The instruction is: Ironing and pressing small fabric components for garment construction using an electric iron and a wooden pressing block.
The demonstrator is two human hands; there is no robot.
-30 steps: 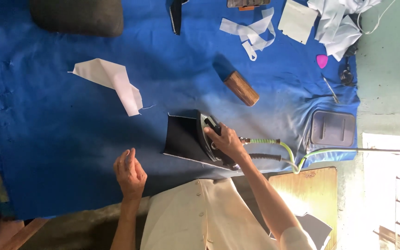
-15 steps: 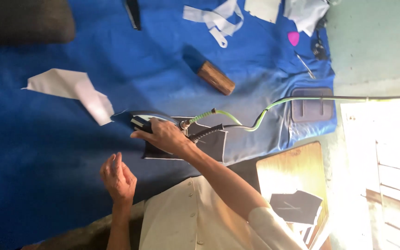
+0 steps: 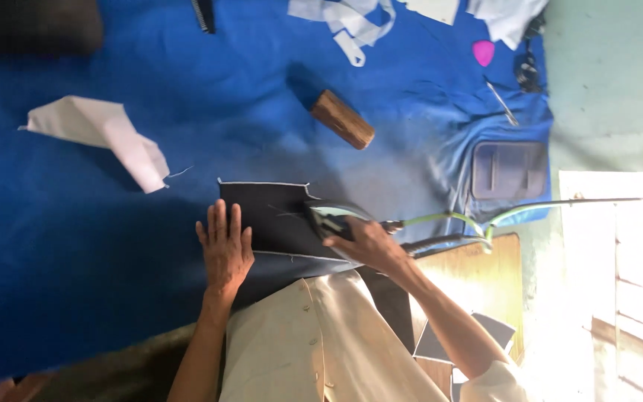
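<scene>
White fabric scrap (image 3: 106,134) lies far left on the blue cloth-covered table (image 3: 53,260), and right of it the left hand (image 3: 225,249) rests flat, fingers spread and gripping nothing, on the near-left edge of the dark fabric piece (image 3: 269,216), which lies spread near the table's middle. Just right, the right hand (image 3: 366,246) is closed around the iron (image 3: 329,221) on the piece's right edge, so pressing looks barely begun, most of the panel untouched. Farther right lie a wooden block (image 3: 342,119), white strips (image 3: 347,22) and a grey pad (image 3: 509,170).
</scene>
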